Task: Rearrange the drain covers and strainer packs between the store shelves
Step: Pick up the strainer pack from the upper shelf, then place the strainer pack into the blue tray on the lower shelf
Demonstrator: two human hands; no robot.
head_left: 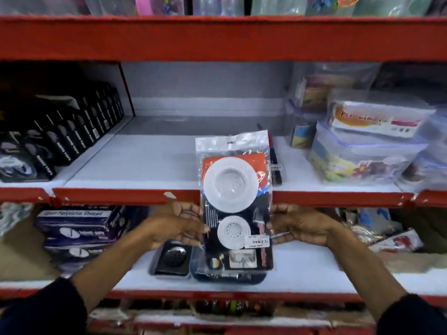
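A clear strainer pack [235, 201] with two white round strainers, one large above one small, is held upright in front of the red shelf edge. My left hand [179, 223] grips its left side and my right hand [297, 224] grips its right side. Below it, on the lower white shelf [314, 269], lies a black square drain cover [173, 258] and another dark pack [229, 278], partly hidden behind the held pack. The middle shelf [145, 163] has a bare white stretch behind the pack.
Black tape boxes [67, 139] line the middle shelf's left. Clear plastic food containers [362, 151] stack at its right, with dark pens [275, 163] beside them. Purple thread boxes [79, 228] sit lower left; loose packets [387, 238] lie lower right. Red shelf edges [121, 195] cross the view.
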